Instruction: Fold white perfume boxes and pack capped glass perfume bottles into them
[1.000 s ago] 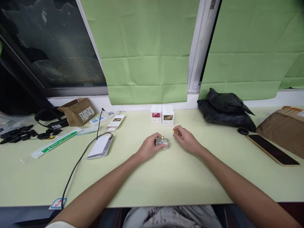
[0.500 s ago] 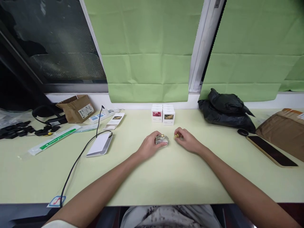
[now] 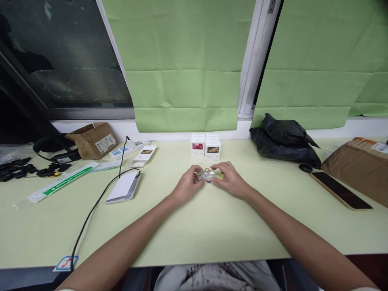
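A small, round clear glass perfume bottle (image 3: 207, 175) with a gold neck is held low over the table in front of me. My left hand (image 3: 187, 185) grips its left side between thumb and fingers. From the right, my right hand (image 3: 232, 180) closes on the other side with thumb and index finger. A gold piece, likely the cap (image 3: 222, 176), shows partly inside the right hand; the fingers hide most of it. Just behind the bottle stand small white boxes (image 3: 213, 150) with flower pictures.
On the left lie a white folded card box (image 3: 123, 186), a black cable (image 3: 91, 216), a green-and-white packet (image 3: 65, 182) and an opened brown carton (image 3: 93, 141). At right are a black plastic bag (image 3: 285, 141), a phone (image 3: 339, 190) and a brown parcel (image 3: 357, 169).
My right hand has moved left and taken hold of the bottle's right side, keeping the gold piece in its fingers. The left hand still holds the bottle. The view has shifted slightly.
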`<state>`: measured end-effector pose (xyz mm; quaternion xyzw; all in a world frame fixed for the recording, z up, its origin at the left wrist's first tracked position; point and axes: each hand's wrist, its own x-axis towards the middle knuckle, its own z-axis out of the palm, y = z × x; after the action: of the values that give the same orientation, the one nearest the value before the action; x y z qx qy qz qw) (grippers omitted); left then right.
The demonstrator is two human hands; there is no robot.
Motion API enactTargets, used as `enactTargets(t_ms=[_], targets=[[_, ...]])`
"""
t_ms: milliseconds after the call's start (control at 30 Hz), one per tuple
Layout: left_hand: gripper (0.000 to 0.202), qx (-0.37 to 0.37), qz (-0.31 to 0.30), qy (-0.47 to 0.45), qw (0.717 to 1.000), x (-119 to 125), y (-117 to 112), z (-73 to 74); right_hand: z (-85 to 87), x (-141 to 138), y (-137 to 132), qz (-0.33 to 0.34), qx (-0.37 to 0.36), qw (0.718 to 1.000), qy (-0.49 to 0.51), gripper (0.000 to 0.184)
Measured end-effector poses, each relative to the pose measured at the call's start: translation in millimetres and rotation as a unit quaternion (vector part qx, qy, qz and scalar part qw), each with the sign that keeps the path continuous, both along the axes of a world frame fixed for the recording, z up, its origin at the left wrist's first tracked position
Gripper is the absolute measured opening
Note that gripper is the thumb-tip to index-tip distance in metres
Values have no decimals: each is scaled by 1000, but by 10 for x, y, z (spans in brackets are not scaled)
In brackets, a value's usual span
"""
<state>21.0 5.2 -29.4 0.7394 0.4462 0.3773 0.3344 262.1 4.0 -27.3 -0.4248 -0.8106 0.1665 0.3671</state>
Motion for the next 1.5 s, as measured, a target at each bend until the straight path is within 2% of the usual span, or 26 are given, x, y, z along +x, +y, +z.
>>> enactTargets(t_ms=[100, 200, 267, 400, 533, 667, 800, 933, 1133, 1333, 1400, 1433, 1500], targets=[[33, 21, -7, -6, 1000, 12, 0, 22, 12, -134, 5, 0, -6, 1000, 12, 27], [45, 47, 6, -41, 998, 11, 4, 66, 77, -77, 78, -18, 16, 998, 61, 27], [51, 58, 21, -55, 997, -5, 7, 87, 125, 102, 168, -55, 59, 993, 92, 30], [43, 51, 39, -35, 997, -42, 14, 81, 81, 710, 393, -215, 114, 969, 44, 34], [38, 53, 31, -8, 998, -60, 19, 58, -117, 1278, 553, -359, 81, 930, -21, 32], [36, 59, 22, 15, 998, -73, 18, 53, -247, 1511, 603, -411, 58, 909, -32, 34], [36, 59, 15, 32, 998, -85, 10, 51, -271, 1521, 608, -421, 53, 905, -33, 36], [36, 53, 1, 46, 998, -86, -3, 49, -226, 1461, 578, -431, 51, 898, -68, 42], [38, 48, 3, 48, 998, -79, -9, 28, -86, 1302, 449, -468, 74, 865, -165, 39], [38, 50, 2, 72, 996, -84, -14, 32, 16, 1219, 424, -502, 65, 854, -118, 36], [38, 48, 3, 81, 996, -86, -17, 39, 50, 1105, 399, -475, 87, 871, -97, 32], [37, 48, 5, 84, 995, -87, -17, 41, 66, 1016, 373, -434, 99, 891, -87, 28], [37, 50, 10, 91, 995, -88, -11, 41, 95, 794, 294, -272, 75, 956, -83, 20]])
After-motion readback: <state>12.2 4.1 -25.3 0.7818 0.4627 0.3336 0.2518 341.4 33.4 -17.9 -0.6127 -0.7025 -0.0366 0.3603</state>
